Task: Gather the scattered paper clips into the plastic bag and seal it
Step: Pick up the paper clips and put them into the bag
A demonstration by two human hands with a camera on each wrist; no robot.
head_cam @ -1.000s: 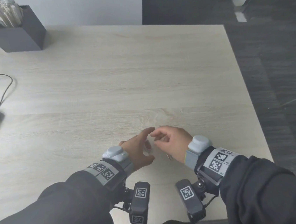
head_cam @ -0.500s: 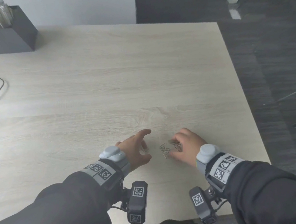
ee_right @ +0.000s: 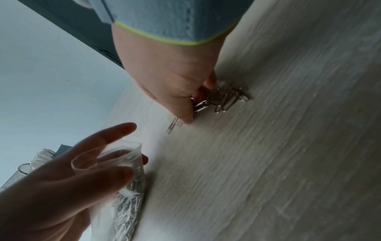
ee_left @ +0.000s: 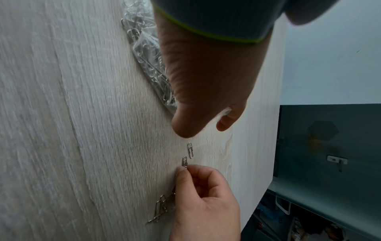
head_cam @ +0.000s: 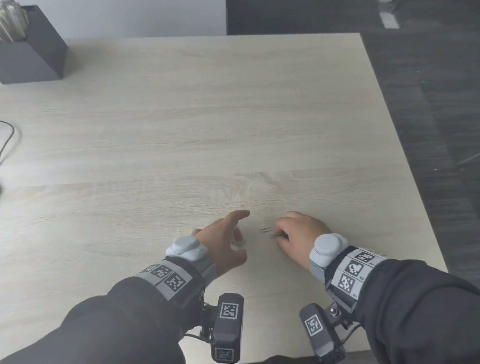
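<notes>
On the desk [head_cam: 226,124], the left hand [head_cam: 224,242] holds the bag [ee_right: 128,187] with its mouth open toward the right hand [head_cam: 300,231], fingers loosely curled round the plastic; the head view shows almost none of the bag, while the right wrist view shows it full of clips. Just beside the bag's mouth, the right hand's grip is closed, thumb and fingertips pinching a clip [ee_left: 185,161], with a loose clip [ee_left: 190,150] lying between it and the bag. Only the wrist views show the pile [ee_right: 228,99] of clips under the right hand, on the side away from the bag.
</notes>
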